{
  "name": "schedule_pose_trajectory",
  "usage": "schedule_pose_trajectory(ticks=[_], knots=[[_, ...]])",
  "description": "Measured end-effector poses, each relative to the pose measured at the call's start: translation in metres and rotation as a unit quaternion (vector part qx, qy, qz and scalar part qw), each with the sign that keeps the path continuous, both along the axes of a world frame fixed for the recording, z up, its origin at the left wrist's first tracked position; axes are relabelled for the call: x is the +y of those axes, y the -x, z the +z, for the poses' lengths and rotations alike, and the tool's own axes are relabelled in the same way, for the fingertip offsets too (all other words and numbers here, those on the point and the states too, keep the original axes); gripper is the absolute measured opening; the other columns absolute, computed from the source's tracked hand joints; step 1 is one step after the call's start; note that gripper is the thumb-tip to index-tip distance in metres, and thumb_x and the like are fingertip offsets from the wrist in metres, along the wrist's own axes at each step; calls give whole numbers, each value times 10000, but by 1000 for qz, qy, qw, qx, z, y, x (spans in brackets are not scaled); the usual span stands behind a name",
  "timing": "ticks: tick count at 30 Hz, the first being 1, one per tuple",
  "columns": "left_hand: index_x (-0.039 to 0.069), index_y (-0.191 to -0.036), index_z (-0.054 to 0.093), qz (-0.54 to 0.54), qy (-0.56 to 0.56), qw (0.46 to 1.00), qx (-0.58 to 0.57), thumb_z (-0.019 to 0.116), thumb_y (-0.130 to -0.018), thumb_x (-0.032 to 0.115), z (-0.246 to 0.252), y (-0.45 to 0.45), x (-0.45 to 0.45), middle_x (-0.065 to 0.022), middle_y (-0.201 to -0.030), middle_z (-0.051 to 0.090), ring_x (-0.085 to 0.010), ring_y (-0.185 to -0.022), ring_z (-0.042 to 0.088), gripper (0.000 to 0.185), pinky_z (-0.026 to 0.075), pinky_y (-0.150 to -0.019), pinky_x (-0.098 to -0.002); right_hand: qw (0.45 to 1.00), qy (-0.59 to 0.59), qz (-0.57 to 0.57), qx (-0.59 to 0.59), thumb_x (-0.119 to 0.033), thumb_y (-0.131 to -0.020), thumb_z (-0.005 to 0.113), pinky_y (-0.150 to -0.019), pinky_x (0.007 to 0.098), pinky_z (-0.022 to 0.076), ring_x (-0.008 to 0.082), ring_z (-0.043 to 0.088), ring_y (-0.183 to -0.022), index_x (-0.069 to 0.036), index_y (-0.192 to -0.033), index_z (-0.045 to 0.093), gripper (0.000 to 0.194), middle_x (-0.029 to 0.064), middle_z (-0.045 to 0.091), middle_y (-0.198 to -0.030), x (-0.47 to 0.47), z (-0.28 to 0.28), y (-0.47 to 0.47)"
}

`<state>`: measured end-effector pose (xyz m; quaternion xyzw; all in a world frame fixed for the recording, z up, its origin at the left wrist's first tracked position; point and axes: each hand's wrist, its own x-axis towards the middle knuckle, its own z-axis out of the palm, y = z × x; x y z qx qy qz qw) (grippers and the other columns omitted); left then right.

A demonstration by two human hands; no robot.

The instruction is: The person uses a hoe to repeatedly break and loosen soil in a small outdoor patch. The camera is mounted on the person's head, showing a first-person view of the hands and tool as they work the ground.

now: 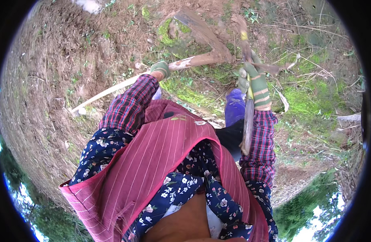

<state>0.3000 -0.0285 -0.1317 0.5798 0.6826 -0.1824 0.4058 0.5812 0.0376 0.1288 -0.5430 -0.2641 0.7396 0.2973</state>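
Observation:
My left hand (160, 70), in a green striped knit glove, is closed around the wooden handle (113, 88) of a muddy hoe. The hoe's broad soil-covered blade (203, 31) lies ahead of me, near a mossy lump of ground. In a like glove, my right hand (254, 80) grips a plant stalk (249, 121) with brown and yellow-green parts. One end of the stalk hangs down along my right forearm; the other points away from me, with a brown side piece jutting to the right. The fingertips of the right glove are caked with grey soil.
Bare reddish-brown soil (58, 63) slopes at the left. Green moss (306, 99), dry twigs and small weeds cover the ground at the right. A purple boot (234, 106) stands below my right hand. Trees show at both lower edges.

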Motion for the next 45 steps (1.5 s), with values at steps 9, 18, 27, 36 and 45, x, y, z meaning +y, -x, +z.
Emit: schedule_pose_trajectory(ticks=[9,18,27,36,45], knots=[[152,-1063,642,-50,61,995,62,656,-709,386,-24,2,8,-108,-1030,647,-279,-933,632,425,504,-799,-369,988,121,-87,-44,-195,-891,538,-339,251,342,99,430,-404,-142,-988,472,129,-2,496,-635,-89,-23,-38],[50,-1128,560,-25,-119,992,-43,683,-660,411,-2,-19,10,-190,-901,655,-310,-836,644,604,510,-718,-365,984,147,-77,-71,-148,-887,521,-345,249,350,113,435,-409,-221,-1237,359,392,4,492,-644,-105,-35,-17],[-33,-1090,578,8,-54,986,-159,807,-600,383,72,22,39,-132,-906,662,-215,-788,639,683,504,-686,-327,973,39,-225,-37,-179,-882,538,-306,299,352,140,445,-391,-137,-958,448,125,33,521,-650,-87,-51,-49],[32,-873,568,214,75,815,-534,686,-755,143,236,7,56,-8,-587,528,-105,-454,503,200,394,-407,-253,962,-137,-228,-54,-86,-902,480,-280,251,372,110,455,-366,-189,-1315,320,455,24,504,-606,-75,-4,-24],[64,-890,561,208,176,733,-624,674,-768,180,228,-30,68,11,-585,502,-99,-443,465,203,359,-397,-246,944,-215,-209,-141,-25,-886,493,-297,221,379,90,452,-376,-189,-1392,230,593,19,505,-603,-71,23,-21]])
